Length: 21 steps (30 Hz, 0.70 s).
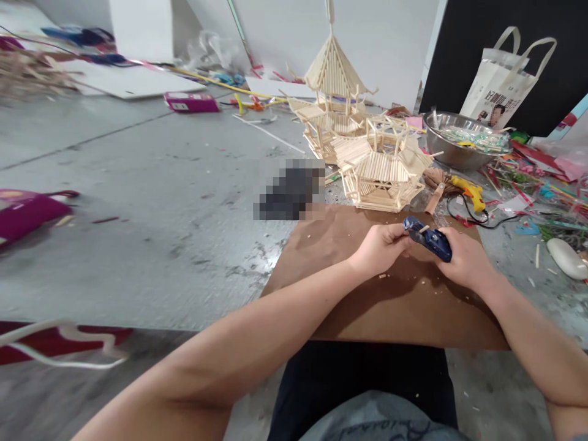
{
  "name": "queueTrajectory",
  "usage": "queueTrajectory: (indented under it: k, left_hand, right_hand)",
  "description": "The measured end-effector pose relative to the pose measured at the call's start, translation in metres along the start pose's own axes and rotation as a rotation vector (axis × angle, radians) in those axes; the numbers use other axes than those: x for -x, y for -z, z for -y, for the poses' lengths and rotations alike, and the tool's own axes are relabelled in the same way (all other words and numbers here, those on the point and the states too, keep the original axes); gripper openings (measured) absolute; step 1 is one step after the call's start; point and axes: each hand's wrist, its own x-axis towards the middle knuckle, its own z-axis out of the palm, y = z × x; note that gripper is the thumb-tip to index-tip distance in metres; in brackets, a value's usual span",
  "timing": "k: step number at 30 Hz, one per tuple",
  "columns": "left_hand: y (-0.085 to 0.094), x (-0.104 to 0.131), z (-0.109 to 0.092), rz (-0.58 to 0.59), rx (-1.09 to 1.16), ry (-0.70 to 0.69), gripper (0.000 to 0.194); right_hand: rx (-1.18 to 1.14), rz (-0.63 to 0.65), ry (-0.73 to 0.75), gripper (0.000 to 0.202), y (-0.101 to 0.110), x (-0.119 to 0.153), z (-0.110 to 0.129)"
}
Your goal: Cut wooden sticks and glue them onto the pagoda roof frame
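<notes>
Over brown sheet [321,239] nr front edge of bench [151,245], R hand [466,260] gripped blue tool [436,242] end (prob. stiff, light; best held there); couldn't tell if L hand [380,248] pinched it.

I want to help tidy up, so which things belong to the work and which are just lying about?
Seem part of the work:
dark blue tool, being held
small stick at the tool
brown sheet underneath
stick models, probably

Seem just lying about:
purple packets
white carrier bag
white oval thing
</notes>
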Motion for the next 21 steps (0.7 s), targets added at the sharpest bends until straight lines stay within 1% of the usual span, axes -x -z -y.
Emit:
queueTrajectory:
  k: [4, 7, 12, 16, 21]
  left_hand:
    - [0.002, 0.0, 0.001, 0.024, -0.037, -0.033, 0.016]
    - [0.003, -0.001, 0.003, 0.065, -0.033, -0.055, 0.022]
    - [0.004, -0.002, 0.003, 0.12, 0.053, -0.016, 0.024]
    - [0.003, -0.001, -0.001, 0.11, 0.08, 0.018, 0.024]
    - [0.0, 0.0, -0.007, 0.058, 0.112, 0.085, 0.019]
  right_hand:
    - [-0.054, 0.0, 0.017, 0.041, 0.0, -0.001, -0.002]
    - [-0.081, -0.014, 0.051, 0.042, -0.001, -0.001, -0.004]
    - [-0.078, -0.024, 0.069, 0.041, -0.002, 0.0, -0.005]
    - [-0.008, -0.038, -0.001, 0.035, -0.002, 0.003, -0.001]
    - [0.023, -0.04, -0.008, 0.034, 0.0, 0.004, 0.002]
